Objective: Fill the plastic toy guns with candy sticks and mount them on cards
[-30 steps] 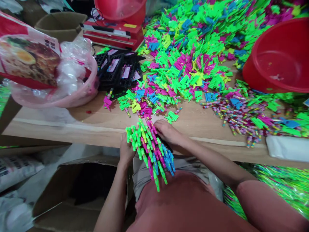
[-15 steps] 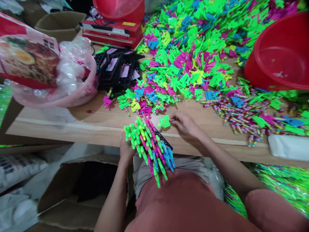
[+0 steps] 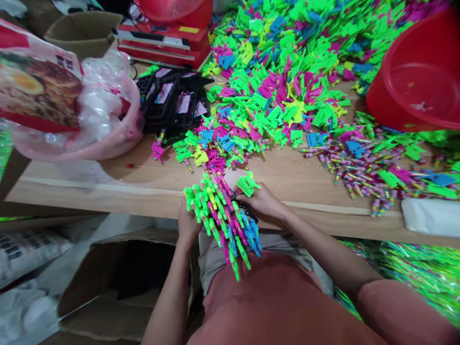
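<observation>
My left hand [image 3: 188,218] is closed at the left side of a black rack [image 3: 248,212] filled with rows of green, pink and blue plastic pieces [image 3: 224,218]. The rack is tilted at the table's front edge, and the pieces hide most of my left fingers. My right hand [image 3: 264,201] is closed on a green plastic piece [image 3: 247,184] with a small stick under it, at the rack's upper right end. Its fingertips are partly hidden by that piece. Behind both hands lies a large heap of bright plastic pieces [image 3: 266,86].
Small patterned sticks [image 3: 354,165] lie at right beside a red tub [image 3: 384,76] and a white case [image 3: 427,215]. At left are a pink basin [image 3: 108,148], black racks [image 3: 172,98] and a red machine [image 3: 161,45]. An open cardboard box [image 3: 108,306] stands below the table.
My right hand has moved left and slightly down to the rack, carrying the green piece, which has turned. My left hand and the rack have barely moved.
</observation>
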Tool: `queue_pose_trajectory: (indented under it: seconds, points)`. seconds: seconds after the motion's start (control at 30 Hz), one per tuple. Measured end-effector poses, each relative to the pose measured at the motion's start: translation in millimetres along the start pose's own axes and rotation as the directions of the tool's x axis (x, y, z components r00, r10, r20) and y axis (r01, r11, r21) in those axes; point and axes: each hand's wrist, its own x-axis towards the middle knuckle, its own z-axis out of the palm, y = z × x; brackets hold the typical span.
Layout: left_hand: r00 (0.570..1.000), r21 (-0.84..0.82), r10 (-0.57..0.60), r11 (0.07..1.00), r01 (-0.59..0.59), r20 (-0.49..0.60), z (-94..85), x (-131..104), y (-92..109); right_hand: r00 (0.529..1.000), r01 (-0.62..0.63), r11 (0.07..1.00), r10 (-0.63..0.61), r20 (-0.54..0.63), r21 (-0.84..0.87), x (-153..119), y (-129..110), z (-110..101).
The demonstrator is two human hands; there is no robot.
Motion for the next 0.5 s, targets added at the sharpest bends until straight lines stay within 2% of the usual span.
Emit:
queue_pose_trajectory:
  seconds: [0.13,0.23,0.3,0.4,0.47,0.5]
  points:
    - [0.999,-0.009,0.036,0.999,-0.036,0.001,0.8,1,-2,0.995,0.09,0.953,-0.096,-0.007,-0.289,3,6,11]
    - [0.999,-0.015,0.051,0.999,-0.051,0.01,0.8,0,-2,0.972,0.232,0.876,-0.225,0.066,-0.424,1,6,18]
    - [0.998,-0.021,0.062,0.998,-0.062,0.004,0.5,0,-2,0.956,0.292,0.849,-0.261,0.131,-0.44,2,4,17]
    - [0.996,-0.037,0.081,0.996,-0.083,-0.038,0.3,0,-4,0.954,0.277,0.893,-0.212,0.212,-0.355,10,-3,3]
    - [0.995,-0.053,0.084,0.995,-0.087,-0.062,0.3,1,-5,0.967,0.223,0.937,-0.177,0.185,-0.269,21,-8,-15]
    - [0.994,-0.062,0.081,0.994,-0.085,-0.071,0.3,2,-5,0.98,0.19,0.949,-0.166,0.112,-0.25,28,-9,-25]
